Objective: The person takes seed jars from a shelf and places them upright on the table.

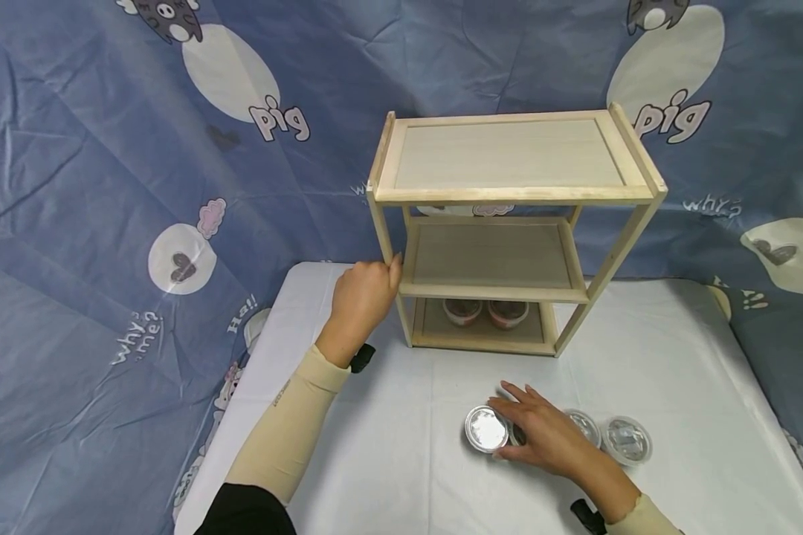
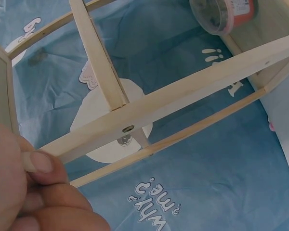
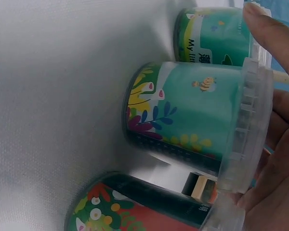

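A three-tier wooden shelf [image 1: 508,195] stands at the back of the white table [image 1: 388,461]. My left hand [image 1: 364,293] grips its front left post [image 2: 149,113], with the thumb pressed to the wood. On the bottom tier are two cups [image 1: 485,312], one of them visible as a cup [image 2: 224,14] in the left wrist view. My right hand [image 1: 542,431] lies with fairly straight fingers [image 3: 274,36] on the clear lid of a green cup [image 3: 192,115], beside a foil-lidded cup [image 1: 486,429]. Two more lidded cups [image 1: 609,435] stand to its right.
A blue cartoon-print cloth [image 1: 107,186] hangs behind and drapes around the table. A teal cup [image 3: 212,41] and a dark red-patterned cup [image 3: 135,207] flank the green one. The top and middle tiers of the shelf hold nothing.
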Action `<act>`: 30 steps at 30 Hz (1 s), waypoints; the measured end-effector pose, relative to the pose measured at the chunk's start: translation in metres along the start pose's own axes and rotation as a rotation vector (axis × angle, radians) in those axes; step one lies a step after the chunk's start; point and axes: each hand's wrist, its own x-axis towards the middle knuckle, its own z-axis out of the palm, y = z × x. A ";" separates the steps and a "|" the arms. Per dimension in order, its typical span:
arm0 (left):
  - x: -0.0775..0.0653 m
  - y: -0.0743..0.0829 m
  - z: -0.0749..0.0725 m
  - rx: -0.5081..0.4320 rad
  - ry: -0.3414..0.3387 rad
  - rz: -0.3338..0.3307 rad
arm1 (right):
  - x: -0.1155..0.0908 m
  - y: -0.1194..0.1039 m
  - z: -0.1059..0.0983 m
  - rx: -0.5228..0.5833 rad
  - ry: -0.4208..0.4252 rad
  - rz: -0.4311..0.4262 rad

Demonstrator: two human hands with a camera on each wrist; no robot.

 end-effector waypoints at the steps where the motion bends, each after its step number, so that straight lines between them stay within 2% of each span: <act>1: 0.000 0.000 0.000 0.000 0.001 0.002 | 0.000 0.000 0.000 -0.001 -0.001 0.001; 5: 0.000 0.000 0.000 -0.003 0.001 -0.001 | 0.000 -0.001 -0.005 -0.002 -0.002 0.025; 9: 0.000 0.000 0.000 -0.001 -0.003 0.001 | 0.002 -0.001 -0.022 0.006 0.011 0.096; 12: 0.000 0.000 0.000 0.001 -0.002 0.004 | 0.005 0.001 -0.038 0.000 0.059 0.116; 15: 0.000 0.000 0.000 0.002 0.001 0.006 | 0.009 0.005 -0.050 -0.038 0.144 0.094; 22: -0.001 0.000 0.001 0.000 0.001 0.000 | 0.022 0.016 -0.062 -0.104 0.326 0.104; 26: -0.001 0.000 0.001 0.002 0.002 0.006 | 0.031 0.024 -0.065 -0.082 0.359 0.137; 30: -0.001 -0.001 0.001 0.012 0.006 0.013 | 0.041 0.032 -0.069 -0.079 0.367 0.135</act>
